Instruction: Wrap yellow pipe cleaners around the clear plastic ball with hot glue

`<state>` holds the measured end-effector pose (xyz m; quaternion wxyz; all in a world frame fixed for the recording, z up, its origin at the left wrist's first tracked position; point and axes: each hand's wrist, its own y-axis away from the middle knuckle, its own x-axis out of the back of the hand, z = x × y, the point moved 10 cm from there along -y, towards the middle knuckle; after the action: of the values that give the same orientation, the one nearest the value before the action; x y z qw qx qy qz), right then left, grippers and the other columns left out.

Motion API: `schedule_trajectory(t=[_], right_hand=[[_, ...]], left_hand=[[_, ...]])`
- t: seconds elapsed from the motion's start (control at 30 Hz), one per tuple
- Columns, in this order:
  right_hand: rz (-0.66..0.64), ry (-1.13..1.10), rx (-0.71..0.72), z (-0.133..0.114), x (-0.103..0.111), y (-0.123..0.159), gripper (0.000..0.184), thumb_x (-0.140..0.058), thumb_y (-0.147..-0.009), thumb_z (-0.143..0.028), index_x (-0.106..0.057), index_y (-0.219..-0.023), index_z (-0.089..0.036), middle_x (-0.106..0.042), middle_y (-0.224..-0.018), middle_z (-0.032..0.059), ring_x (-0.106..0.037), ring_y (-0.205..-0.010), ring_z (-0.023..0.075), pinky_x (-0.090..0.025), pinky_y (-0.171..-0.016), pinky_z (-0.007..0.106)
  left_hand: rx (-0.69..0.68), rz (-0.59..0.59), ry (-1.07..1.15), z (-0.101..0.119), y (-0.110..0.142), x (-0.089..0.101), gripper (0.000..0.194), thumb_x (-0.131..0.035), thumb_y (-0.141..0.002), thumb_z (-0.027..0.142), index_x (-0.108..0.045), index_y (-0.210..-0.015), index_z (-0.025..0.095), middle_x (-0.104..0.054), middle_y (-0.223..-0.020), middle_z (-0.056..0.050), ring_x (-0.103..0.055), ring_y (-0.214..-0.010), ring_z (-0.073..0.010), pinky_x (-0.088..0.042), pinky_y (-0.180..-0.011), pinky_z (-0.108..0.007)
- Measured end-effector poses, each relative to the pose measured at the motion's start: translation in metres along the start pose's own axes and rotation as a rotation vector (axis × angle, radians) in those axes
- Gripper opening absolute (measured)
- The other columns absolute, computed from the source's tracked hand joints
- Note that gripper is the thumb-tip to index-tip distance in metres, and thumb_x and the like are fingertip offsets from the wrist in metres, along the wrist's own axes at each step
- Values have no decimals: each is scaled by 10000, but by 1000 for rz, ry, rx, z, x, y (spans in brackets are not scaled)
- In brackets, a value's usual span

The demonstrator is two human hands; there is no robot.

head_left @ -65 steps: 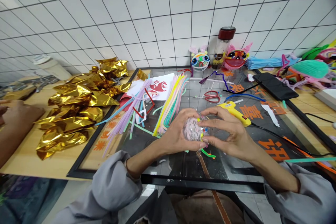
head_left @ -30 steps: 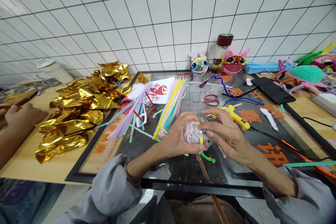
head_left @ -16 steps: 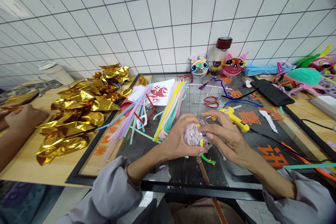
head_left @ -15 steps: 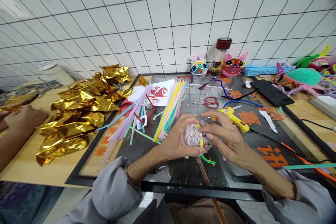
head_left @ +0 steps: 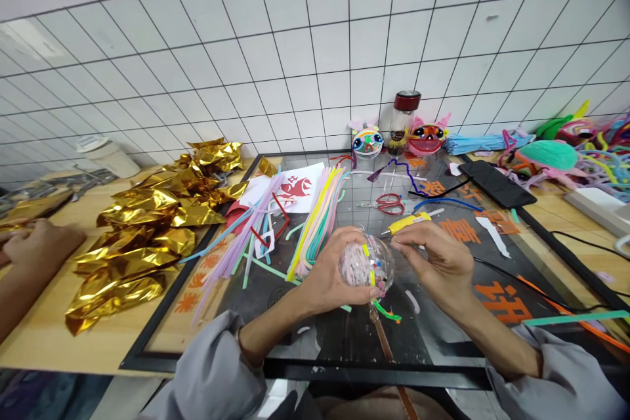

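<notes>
My left hand (head_left: 331, 275) is wrapped round a clear plastic ball (head_left: 381, 259) from its left side. Pale pink fuzzy strands, yellow strips and small coloured bits show on or through the ball. Just off the ball's right edge, my right hand (head_left: 436, 259) has thumb and forefinger pinched together; anything between them is too small to make out. Behind that hand lies a yellow hot glue gun (head_left: 404, 223), partly covered by it. A green pipe cleaner piece (head_left: 386, 312) and a brown strap (head_left: 380, 335) show below the ball.
Red-handled scissors (head_left: 388, 203) lie beyond the ball. Bundles of pipe cleaners (head_left: 319, 223) and crumpled gold foil (head_left: 142, 230) spread leftward. Two decorated balls stand by a bottle (head_left: 402, 121) at the wall. A phone (head_left: 497, 184) lies right. Another person's hand (head_left: 42, 243) is far left.
My right hand has drawn back from the ball's face to its right edge, its spread fingers now pinched. My left hand keeps its hold. The view has tilted up slightly.
</notes>
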<state>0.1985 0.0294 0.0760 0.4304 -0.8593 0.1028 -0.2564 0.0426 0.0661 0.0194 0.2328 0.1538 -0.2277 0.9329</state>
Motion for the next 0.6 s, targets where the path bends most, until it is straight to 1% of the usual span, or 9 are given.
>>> schedule_trajectory(t=[0.13,0.3,0.37,0.43,0.5,0.6], right_hand=[[26,17,-26,2,2,1,128,-715,-821,-100,-691,-807,-224,-736,-751,-14,-694,-670,139,-548,-648,262],[37,36,-106,9,4,3,98,-746,-820,-184,-682,-753,-214,-714,-678,-29,-661,-580,120,-524,-580,229],[44,50,-136,12,6,3,105,-724,-843,-212,-675,-751,-212,-698,-649,-39,-628,-521,105,-500,-528,215],[55,72,-151,13,9,2,91,-671,-884,-222,-674,-793,-209,-690,-644,-44,-601,-484,94,-478,-494,205],[75,111,-135,11,12,1,95,-611,-918,-210,-670,-844,-207,-702,-677,-35,-622,-521,98,-484,-516,203],[91,170,-100,8,15,2,110,-555,-939,-183,-653,-895,-207,-715,-738,-18,-663,-624,114,-504,-587,209]], left_hand=[[20,-6,6,-3,1,0,650,-862,-613,322,-501,-1146,230,-507,-1284,-111,-507,-1254,-286,-391,-1104,-460],[9,7,21,-7,1,0,651,-865,-603,293,-515,-1147,225,-510,-1285,-110,-501,-1259,-285,-391,-1104,-458],[1,6,20,-8,1,-1,650,-862,-609,284,-517,-1157,225,-511,-1287,-109,-496,-1262,-283,-385,-1108,-464],[6,0,19,-9,1,-1,656,-863,-610,293,-517,-1163,226,-513,-1291,-109,-493,-1266,-284,-381,-1110,-463],[14,-1,20,-10,1,-1,658,-861,-610,306,-514,-1164,227,-514,-1293,-110,-492,-1269,-285,-376,-1113,-461],[20,0,19,-10,1,-1,654,-856,-613,315,-513,-1163,230,-513,-1291,-111,-492,-1274,-288,-371,-1119,-465]])
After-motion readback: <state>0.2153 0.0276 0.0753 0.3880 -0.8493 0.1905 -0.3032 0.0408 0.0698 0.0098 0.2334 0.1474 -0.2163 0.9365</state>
